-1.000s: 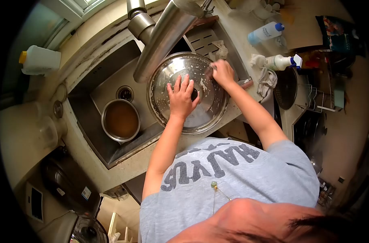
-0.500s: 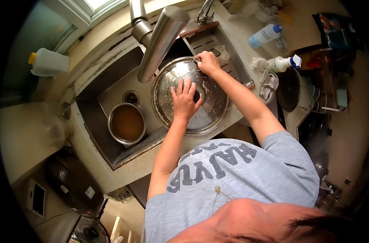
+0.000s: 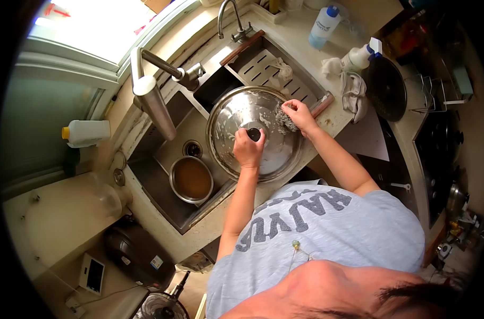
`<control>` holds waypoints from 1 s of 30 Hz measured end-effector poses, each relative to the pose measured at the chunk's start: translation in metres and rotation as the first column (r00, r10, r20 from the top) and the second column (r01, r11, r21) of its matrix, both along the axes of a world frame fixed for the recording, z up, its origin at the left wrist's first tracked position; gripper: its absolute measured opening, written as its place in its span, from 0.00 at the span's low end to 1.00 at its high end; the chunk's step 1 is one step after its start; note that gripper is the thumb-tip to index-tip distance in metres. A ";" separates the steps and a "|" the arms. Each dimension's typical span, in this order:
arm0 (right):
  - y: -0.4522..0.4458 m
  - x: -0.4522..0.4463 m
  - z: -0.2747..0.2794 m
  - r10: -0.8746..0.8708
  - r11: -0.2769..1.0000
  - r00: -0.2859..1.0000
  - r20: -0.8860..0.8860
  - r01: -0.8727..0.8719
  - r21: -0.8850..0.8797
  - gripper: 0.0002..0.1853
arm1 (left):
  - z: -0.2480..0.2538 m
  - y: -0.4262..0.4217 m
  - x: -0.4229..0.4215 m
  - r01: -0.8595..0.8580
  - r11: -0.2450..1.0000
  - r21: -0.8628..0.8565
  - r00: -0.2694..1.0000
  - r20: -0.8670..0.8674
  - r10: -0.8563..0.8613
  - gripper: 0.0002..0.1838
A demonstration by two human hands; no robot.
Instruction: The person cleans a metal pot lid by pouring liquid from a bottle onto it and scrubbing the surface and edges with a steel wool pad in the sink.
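A large round metal lid [image 3: 236, 111] with soapy streaks lies across the sink's right part and its front edge. My left hand [image 3: 248, 150] grips the black knob [image 3: 253, 134] at the lid's centre. At the lid's upper right, my right hand [image 3: 299, 114] holds a grey steel-wool scrubber [image 3: 285, 120] against the surface. Left of the lid, a metal bowl [image 3: 191, 179] of brownish liquid stands in the sink basin [image 3: 167, 199], close to the drain [image 3: 192, 149].
A large faucet [image 3: 154, 106] hangs over the basin, with a thinner tap [image 3: 228, 18] behind. On the right counter are a blue-capped bottle [image 3: 324, 27], a spray bottle [image 3: 357, 57], cloths [image 3: 352, 95] and a dark round pan or lid [image 3: 386, 89]. A white jug [image 3: 88, 133] stands left.
The view has shifted. My left hand went from lying spread on the lid to gripping its knob. My right hand moved from the lid's rim inward, and the scrubber now shows.
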State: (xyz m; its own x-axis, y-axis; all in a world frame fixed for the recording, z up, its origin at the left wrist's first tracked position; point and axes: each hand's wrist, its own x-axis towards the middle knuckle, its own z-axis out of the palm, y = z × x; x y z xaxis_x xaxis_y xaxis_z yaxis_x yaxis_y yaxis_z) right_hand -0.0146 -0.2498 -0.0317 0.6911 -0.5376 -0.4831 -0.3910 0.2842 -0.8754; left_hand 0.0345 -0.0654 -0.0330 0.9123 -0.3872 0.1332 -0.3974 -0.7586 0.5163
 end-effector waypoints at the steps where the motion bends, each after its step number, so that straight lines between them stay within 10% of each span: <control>1: 0.003 0.000 0.000 0.007 0.999 0.998 0.065 -0.005 -0.034 0.10 | 0.005 -0.004 -0.004 -0.085 0.996 0.020 0.992 -0.097 0.086 0.27; 7: 0.018 0.005 -0.004 -0.075 0.995 0.986 0.149 0.063 0.083 0.10 | 0.044 -0.013 -0.006 -0.021 0.991 0.130 1.000 0.010 0.020 0.32; 9: 0.022 0.002 -0.013 -0.076 0.992 0.984 0.160 0.058 0.115 0.11 | 0.051 -0.026 -0.002 0.062 0.984 -0.169 0.994 -0.082 -0.077 0.36; 12: 0.029 0.000 -0.022 -0.355 0.782 0.913 0.203 0.171 0.600 0.14 | 0.055 -0.052 -0.004 0.259 0.949 -0.178 0.949 -0.136 -0.285 0.32; 15: 0.016 -0.014 -0.010 -0.254 0.784 0.944 0.210 0.073 0.617 0.16 | 0.042 -0.057 0.018 0.367 0.925 -0.101 0.923 -0.080 -0.376 0.27; 17: 0.013 -0.024 -0.017 -0.158 0.878 0.961 0.227 0.031 0.478 0.15 | 0.038 -0.053 0.032 0.428 0.904 -0.018 0.904 -0.001 -0.428 0.19; 18: 0.016 -0.030 -0.015 -0.018 1.000 0.968 0.252 0.023 -0.017 0.15 | 0.036 -0.053 0.038 0.429 0.903 0.014 0.901 0.055 -0.429 0.19; 20: 0.021 -0.040 -0.010 0.172 0.696 0.975 0.143 -0.018 -0.717 0.19 | 0.033 -0.057 0.047 0.439 0.895 0.081 0.880 0.163 -0.446 0.18; 24: 0.038 -0.051 -0.019 0.273 0.365 0.962 0.011 -0.093 -0.927 0.25 | 0.034 -0.067 0.046 0.647 0.748 0.146 0.748 0.069 -0.661 0.15; 30: 0.042 -0.052 -0.025 0.267 0.348 0.964 -0.018 -0.114 -0.931 0.27 | 0.023 -0.078 0.109 0.522 0.691 0.500 0.765 0.085 -0.639 0.13</control>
State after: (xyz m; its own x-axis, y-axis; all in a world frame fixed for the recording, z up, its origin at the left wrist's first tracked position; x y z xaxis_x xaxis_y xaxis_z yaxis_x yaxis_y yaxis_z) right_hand -0.0671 -0.2080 -0.0566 0.8440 -0.4368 0.3113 -0.1970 -0.7922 -0.5776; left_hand 0.1439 -0.1433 -0.0097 0.4449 -0.8956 -0.0014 -0.8951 -0.4447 0.0320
